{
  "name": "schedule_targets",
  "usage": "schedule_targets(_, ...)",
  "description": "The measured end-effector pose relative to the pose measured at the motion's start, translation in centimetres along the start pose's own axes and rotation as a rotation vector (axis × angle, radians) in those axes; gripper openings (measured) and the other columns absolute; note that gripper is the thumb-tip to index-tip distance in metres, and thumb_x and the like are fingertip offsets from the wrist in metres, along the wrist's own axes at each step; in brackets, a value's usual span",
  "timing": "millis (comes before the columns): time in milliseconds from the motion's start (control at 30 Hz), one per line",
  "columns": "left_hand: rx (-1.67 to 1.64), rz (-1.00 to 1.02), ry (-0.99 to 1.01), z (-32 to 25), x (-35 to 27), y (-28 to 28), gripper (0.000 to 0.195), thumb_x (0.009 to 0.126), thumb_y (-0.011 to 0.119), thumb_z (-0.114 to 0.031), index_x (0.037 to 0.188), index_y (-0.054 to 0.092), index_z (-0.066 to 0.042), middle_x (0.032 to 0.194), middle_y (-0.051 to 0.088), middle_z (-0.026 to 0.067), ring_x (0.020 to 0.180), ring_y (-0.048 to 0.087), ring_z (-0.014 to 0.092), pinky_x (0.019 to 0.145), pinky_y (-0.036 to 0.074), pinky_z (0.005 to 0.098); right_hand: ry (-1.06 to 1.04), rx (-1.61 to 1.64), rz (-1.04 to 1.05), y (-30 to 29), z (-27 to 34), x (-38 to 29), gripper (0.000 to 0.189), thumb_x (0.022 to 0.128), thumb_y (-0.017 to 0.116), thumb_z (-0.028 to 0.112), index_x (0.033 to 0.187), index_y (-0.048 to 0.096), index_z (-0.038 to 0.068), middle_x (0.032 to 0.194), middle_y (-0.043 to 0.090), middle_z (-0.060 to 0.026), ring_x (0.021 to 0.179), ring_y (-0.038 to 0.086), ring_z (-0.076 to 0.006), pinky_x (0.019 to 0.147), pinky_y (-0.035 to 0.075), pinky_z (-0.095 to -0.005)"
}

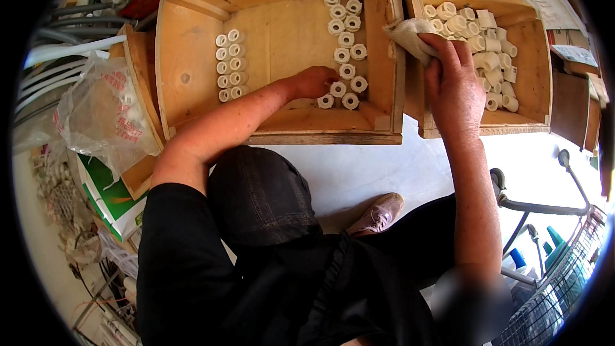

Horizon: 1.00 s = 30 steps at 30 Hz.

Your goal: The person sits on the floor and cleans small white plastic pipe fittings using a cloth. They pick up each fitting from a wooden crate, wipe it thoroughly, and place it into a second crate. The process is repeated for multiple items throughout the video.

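My left hand (314, 82) reaches into a large wooden box (326, 138), its fingertips by white plastic pipe fittings with lugged rims (338, 89). Whether it holds one cannot be told. Those fittings stand in uneven columns near the box's right wall. Plain white plastic pipe fittings (238, 64) stand in two columns along the left wall. My right hand (454, 65) grips a whitish cloth (412, 36) over the walls between the two boxes. A second wooden box (485, 130) on the right holds a loose heap of white plastic pipe couplings (490, 61).
At left are a clear plastic bag (103, 110) with red print, a green-and-white package (113, 197) and white pipes (72, 53). A wire cart (547, 209) with casters lies at lower right. Cardboard boxes (571, 101) stand beyond the right wooden box.
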<state>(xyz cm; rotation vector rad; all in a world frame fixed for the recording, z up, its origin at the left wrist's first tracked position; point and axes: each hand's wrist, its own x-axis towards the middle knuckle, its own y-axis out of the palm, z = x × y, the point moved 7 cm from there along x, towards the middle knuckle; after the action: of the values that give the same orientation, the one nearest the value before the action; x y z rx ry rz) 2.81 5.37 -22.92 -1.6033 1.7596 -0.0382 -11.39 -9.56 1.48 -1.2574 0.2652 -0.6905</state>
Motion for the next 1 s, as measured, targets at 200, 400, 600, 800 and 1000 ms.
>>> schedule_targets(200, 0.040, -0.200, 0.119, -1.7, -0.2, -2.9, 0.041, 0.082, 0.048, 0.005, 0.120, 0.061, -0.005, 0.111, 0.064, 0.0188, 0.107, 0.060, 0.035, 0.093, 0.047, 0.0395, 0.002, 0.015, -0.002, -0.1, 0.0, 0.0, 0.026, 0.091, 0.055, 0.015, 0.114, 0.059, 0.025, 0.100, 0.057, -0.0031, 0.074, 0.065, -0.0260, 0.059, 0.054, -0.0392)
schedule_targets(400, 0.132, -0.122, 0.200, -2.4, -0.2, -1.1, 0.043, 0.081, 0.048, 0.007, 0.120, 0.061, -0.006, 0.114, 0.063, 0.0196, 0.110, 0.058, 0.035, 0.096, 0.046, 0.0398, 0.000, 0.026, 0.002, -0.2, 0.3, 0.0, 0.026, 0.091, 0.055, 0.015, 0.114, 0.059, 0.025, 0.100, 0.058, -0.0027, 0.075, 0.065, -0.0257, 0.060, 0.054, -0.0390)
schedule_targets(600, 0.317, -0.007, -0.004, -2.6, -1.0, -2.3, 0.044, 0.078, 0.046, 0.008, 0.116, 0.065, -0.003, 0.115, 0.063, 0.0217, 0.111, 0.058, 0.036, 0.096, 0.046, 0.0414, 0.019, 0.050, -0.010, -0.2, -0.1, -0.1, 0.027, 0.089, 0.056, 0.014, 0.113, 0.060, 0.025, 0.100, 0.058, -0.0021, 0.075, 0.065, -0.0256, 0.060, 0.054, -0.0389)
schedule_targets(800, 0.332, 0.132, -0.131, -0.9, -2.0, -2.5, 0.043, 0.076, 0.048, 0.004, 0.115, 0.066, -0.004, 0.116, 0.064, 0.0214, 0.108, 0.060, 0.037, 0.095, 0.047, 0.0410, 0.027, 0.045, -0.009, -0.1, -0.2, 0.0, 0.027, 0.089, 0.056, 0.015, 0.113, 0.061, 0.026, 0.099, 0.058, -0.0018, 0.076, 0.065, -0.0257, 0.060, 0.054, -0.0392)
schedule_targets(1000, 0.352, 0.280, -0.150, -0.1, -2.6, -1.6, 0.041, 0.077, 0.052, -0.001, 0.116, 0.066, -0.007, 0.112, 0.065, 0.0215, 0.105, 0.061, 0.038, 0.093, 0.048, 0.0404, 0.034, 0.026, 0.004, 0.0, -0.2, 0.0, 0.028, 0.090, 0.055, 0.015, 0.114, 0.061, 0.026, 0.100, 0.058, -0.0026, 0.078, 0.065, -0.0255, 0.061, 0.053, -0.0390)
